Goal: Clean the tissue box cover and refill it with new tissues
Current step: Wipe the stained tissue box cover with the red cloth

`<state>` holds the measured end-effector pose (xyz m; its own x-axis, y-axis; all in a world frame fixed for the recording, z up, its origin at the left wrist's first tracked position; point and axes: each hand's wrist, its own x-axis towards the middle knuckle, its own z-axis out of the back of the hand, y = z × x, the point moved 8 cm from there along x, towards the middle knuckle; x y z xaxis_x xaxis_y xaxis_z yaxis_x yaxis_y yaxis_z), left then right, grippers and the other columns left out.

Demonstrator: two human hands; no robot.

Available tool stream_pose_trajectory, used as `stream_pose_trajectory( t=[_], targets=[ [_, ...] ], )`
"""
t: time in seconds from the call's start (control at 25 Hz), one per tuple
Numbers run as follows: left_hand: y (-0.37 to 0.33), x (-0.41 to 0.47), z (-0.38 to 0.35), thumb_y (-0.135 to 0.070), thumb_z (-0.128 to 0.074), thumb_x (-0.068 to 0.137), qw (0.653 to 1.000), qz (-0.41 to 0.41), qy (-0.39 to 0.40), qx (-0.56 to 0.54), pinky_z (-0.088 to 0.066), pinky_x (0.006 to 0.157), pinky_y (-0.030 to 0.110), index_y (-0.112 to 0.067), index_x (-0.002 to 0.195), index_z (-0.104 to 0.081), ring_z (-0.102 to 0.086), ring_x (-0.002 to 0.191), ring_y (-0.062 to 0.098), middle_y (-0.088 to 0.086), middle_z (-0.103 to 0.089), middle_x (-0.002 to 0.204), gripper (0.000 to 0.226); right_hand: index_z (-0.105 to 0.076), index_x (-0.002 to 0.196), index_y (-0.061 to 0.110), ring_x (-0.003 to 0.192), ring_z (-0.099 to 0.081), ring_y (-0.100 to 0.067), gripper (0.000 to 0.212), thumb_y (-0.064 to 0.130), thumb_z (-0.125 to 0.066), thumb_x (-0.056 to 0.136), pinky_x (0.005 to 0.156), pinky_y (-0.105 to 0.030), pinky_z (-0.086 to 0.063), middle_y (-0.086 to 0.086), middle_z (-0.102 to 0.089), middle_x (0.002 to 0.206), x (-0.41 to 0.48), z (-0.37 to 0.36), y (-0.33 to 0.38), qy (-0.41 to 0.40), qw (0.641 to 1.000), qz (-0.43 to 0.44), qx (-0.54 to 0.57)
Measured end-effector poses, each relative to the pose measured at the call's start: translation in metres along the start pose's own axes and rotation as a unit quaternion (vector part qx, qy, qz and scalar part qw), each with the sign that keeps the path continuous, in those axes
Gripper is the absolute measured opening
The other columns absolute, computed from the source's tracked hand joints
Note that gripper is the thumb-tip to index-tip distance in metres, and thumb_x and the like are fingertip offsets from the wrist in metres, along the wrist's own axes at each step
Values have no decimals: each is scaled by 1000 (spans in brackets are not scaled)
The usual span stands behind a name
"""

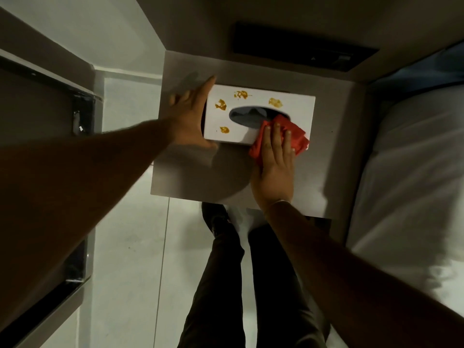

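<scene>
Cover [259, 116]: white tissue box cover, lying flat near the far edge of a small grey table [200, 177], roughly midway between its left and right edges. Oval slot on top, dark inside; contents cannot be made out. Four orange-brown stains [221, 105] on the top face: three along the far side, one at the near left.

Left hand [190, 119]: spread wide against the cover's left end, fingers pointing away, thumb at the near left corner. That end face is hidden behind the palm.

Right hand [275, 162]: laid flat, fingers extended, pressing a red cloth [293, 136] onto the cover's near right corner. Cloth hides that corner, overlaps the slot's right end and hangs over the near edge onto the table.

Table's near right corner is cut off by the right forearm. Dark trousers [226, 285] and one shoe show below. White bedding [411, 172] lies to the right, blurred.
</scene>
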<state>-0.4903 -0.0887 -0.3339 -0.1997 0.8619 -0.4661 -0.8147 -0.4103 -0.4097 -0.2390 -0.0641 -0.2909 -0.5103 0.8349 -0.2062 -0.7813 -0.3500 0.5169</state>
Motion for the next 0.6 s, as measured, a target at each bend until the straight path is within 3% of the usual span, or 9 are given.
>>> stream_pose_trajectory(
  t=[0.2, 0.44, 0.56, 0.6],
  targets=[
    [5, 0, -4, -68, -91, 63, 1000, 12, 1, 12, -20, 122, 60, -31, 167, 10, -40, 148, 42, 16, -37, 166, 150, -19, 170, 19, 165, -1, -29, 71, 17, -55, 109, 132, -57, -8, -4, -14, 179, 6, -38, 69, 57, 991, 116, -13],
    [8, 1, -7, -60, -81, 84, 1000, -10, -9, 0, -21, 124, 54, -26, 168, 0, -43, 148, 37, 16, -41, 165, 121, -24, 169, 15, 165, -6, -31, 75, 9, -58, 103, 133, -53, -8, -9, -19, 178, 19, -51, 97, 77, 980, 179, -45],
    [7, -4, -6, -67, -73, 72, 999, -30, -5, -35, -20, 126, 58, -15, 167, -17, -38, 152, 40, 21, -40, 165, 122, -27, 169, 16, 164, -12, -32, 76, 15, -64, 103, 133, -54, -13, -9, -24, 177, 44, -48, 101, 70, 979, 186, -52],
    [7, -4, -6, -73, -70, 65, 999, -31, 10, -40, -20, 126, 57, -14, 168, -14, -36, 154, 38, 19, -38, 167, 131, -27, 169, 16, 164, -12, -32, 77, 19, -67, 102, 133, -53, -13, -9, -24, 177, 55, -46, 102, 68, 980, 178, -50]
  ],
)
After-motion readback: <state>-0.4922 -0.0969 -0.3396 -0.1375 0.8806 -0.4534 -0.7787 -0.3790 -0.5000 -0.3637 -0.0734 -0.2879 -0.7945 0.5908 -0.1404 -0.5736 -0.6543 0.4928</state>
